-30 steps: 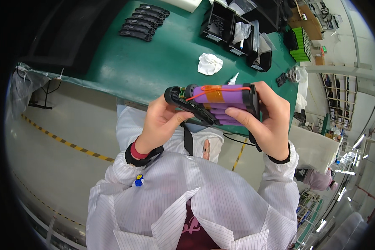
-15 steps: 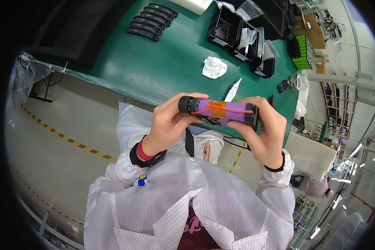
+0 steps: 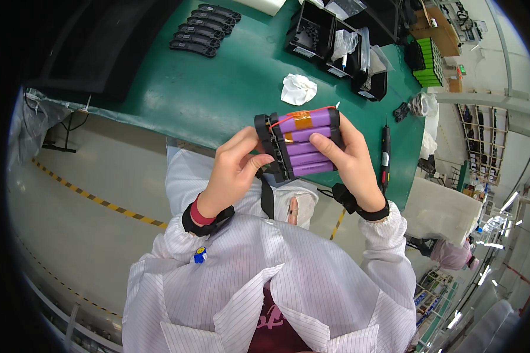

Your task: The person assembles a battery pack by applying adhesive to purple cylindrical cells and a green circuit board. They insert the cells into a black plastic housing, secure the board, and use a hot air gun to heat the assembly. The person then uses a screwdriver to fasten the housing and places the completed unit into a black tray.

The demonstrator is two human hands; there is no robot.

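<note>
Above the table's front edge I hold a battery pack (image 3: 311, 148) of several purple cells, its row of cells facing up. A black plastic end holder (image 3: 269, 144) caps its left side, and another runs down its right side. Across the far cell lie orange tape (image 3: 302, 120) and a red wire. My left hand (image 3: 232, 170) is closed on the left holder, thumb at its near part, other fingers partly hidden behind it. My right hand (image 3: 356, 165) grips the right end, thumb pressed on the cells and fingers behind the pack.
A crumpled white cloth (image 3: 299, 89) lies on the green table (image 3: 235, 82) beyond the pack. Black bins (image 3: 312, 32) with small parts stand at the back right. Several black curved parts (image 3: 200, 36) lie at the back left. A black pen-shaped tool (image 3: 386, 153) lies at right.
The pack has tilted from edge-on so that its row of purple cells shows. My right thumb has moved onto the cells. The white tube is now mostly hidden behind the pack.
</note>
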